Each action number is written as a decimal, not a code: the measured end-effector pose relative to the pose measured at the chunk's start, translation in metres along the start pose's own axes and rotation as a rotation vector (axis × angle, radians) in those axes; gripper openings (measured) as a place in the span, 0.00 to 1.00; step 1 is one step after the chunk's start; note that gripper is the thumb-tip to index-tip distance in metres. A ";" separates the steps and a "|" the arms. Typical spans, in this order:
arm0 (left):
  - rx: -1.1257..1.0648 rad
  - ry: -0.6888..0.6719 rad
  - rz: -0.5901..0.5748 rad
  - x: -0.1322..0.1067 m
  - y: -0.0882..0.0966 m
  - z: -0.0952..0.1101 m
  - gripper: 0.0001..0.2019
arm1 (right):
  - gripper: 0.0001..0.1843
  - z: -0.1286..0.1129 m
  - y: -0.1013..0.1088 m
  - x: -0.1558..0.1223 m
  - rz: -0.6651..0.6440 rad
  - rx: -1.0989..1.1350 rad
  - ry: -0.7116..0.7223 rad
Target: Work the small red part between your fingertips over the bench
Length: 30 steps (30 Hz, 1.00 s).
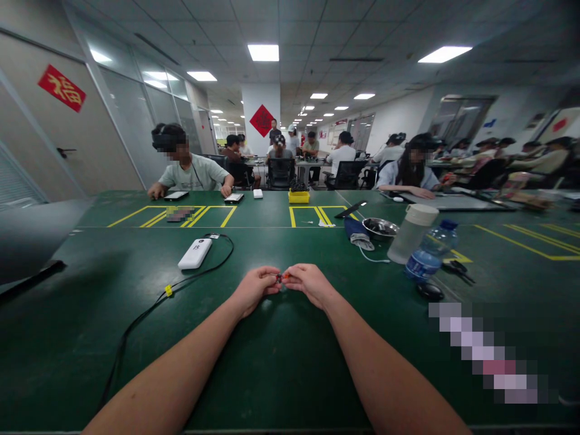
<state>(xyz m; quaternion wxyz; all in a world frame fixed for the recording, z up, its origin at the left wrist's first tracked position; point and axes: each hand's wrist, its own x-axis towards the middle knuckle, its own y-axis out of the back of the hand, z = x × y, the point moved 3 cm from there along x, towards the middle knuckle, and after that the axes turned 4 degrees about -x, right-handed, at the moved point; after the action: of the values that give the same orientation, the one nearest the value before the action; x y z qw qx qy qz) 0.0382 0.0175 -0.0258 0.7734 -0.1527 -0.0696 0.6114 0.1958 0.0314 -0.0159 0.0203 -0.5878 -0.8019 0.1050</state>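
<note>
Both hands meet just above the green table [290, 362], in front of me. Between the fingertips of my left hand [256, 290] is a small dark piece [278, 278], its kind too small to make out. My right hand [312, 284] pinches a small orange piece [286, 275], likewise too small to name. The two pieces sit close together, apparently touching. Fingers on each hand are closed and partly cover what they hold.
To the left lies a white power bank [195, 254] with a black cable [149, 308]. On the right stand a frosted bottle [412, 235], a water bottle [430, 251] and a metal bowl [380, 228]. A yellow box [299, 197] is at the far edge. Several people sit beyond.
</note>
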 end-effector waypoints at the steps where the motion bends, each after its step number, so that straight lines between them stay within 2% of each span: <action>1: -0.001 -0.001 0.000 0.000 0.000 0.000 0.13 | 0.06 0.000 0.000 0.000 -0.005 -0.001 -0.002; 7: -0.009 -0.002 -0.001 0.001 -0.001 0.000 0.12 | 0.04 0.002 0.000 0.000 0.000 -0.020 0.010; 22: 0.013 -0.009 -0.007 0.001 -0.002 -0.001 0.10 | 0.08 -0.001 -0.003 -0.002 -0.008 -0.055 0.047; 26: 0.005 -0.004 0.001 0.003 -0.001 -0.002 0.09 | 0.05 -0.002 -0.004 -0.002 -0.003 -0.034 0.023; 30: -0.002 0.023 0.023 0.004 0.000 -0.002 0.10 | 0.07 -0.002 -0.004 -0.001 -0.023 -0.016 -0.002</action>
<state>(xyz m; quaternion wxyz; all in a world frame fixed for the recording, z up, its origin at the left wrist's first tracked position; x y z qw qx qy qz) 0.0397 0.0206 -0.0281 0.7669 -0.1615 -0.0595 0.6183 0.1928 0.0292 -0.0130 0.0159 -0.5788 -0.8093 0.0988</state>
